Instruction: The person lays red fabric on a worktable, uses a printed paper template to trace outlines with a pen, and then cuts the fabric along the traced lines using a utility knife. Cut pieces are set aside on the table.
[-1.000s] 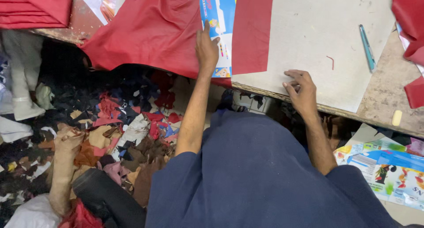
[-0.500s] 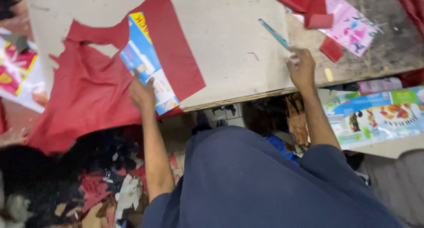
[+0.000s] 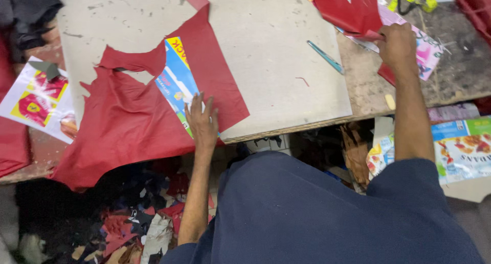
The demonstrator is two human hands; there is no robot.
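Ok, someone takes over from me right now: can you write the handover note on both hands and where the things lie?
Left hand: flat, fingers spread, pressing the blue printed card template onto the large red leather sheet on the grey cutting board.
Right hand: closed grip on a second red leather piece at the far right.
Teal pen-like tool: lying loose on the board, untouched.
Done: template laid on the sheet.
Left: no cut or traced line around the template is visible.

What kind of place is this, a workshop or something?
Likely a leather or fabric cutting workshop: a big red sheet lies over a worn cutting board, offcut scraps litter the floor, and a blue tool lies on the board.
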